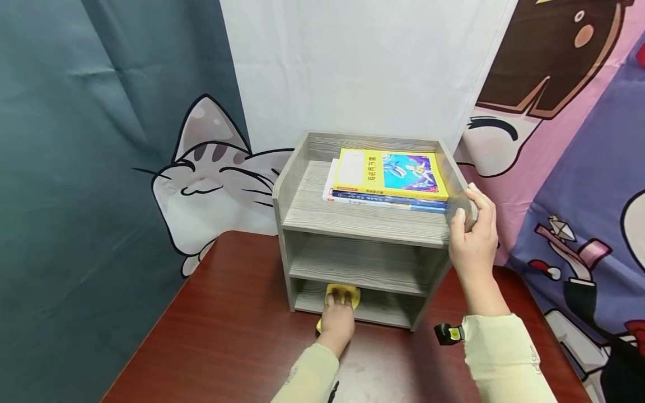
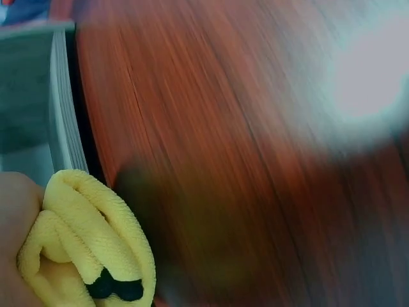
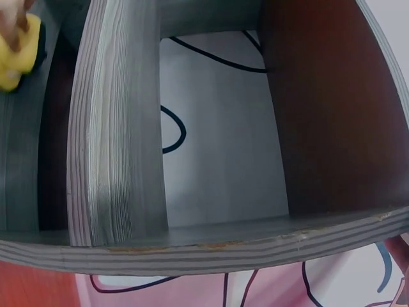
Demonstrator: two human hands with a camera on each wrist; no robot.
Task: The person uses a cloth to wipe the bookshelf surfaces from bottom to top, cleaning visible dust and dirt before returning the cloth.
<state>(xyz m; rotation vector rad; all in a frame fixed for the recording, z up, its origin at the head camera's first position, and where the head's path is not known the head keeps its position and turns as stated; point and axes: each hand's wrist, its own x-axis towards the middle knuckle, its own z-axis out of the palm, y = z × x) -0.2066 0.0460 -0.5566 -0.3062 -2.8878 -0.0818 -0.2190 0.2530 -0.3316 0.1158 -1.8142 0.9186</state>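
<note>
A small grey wood-grain shelf unit [image 1: 363, 231] stands on the table, with an open top and two compartments below. My left hand [image 1: 337, 323] reaches to the bottom compartment and holds a yellow cloth [image 1: 355, 295] against its floor. In the left wrist view the cloth [image 2: 96, 224] is folded and bunched beside the hand, with a dark tag on it. My right hand [image 1: 476, 240] grips the front edge of the unit's right side panel, thumb on the inner face. The right wrist view catches the yellow cloth [image 3: 25, 48] at the upper left, beyond the boards.
Stacked on the top shelf are a yellow book [image 1: 360, 168] and other books under it, toward the right side. The reddish-brown table [image 1: 227, 324] extends around the unit. Behind hangs a printed cloth backdrop [image 1: 373, 67] with cartoon figures.
</note>
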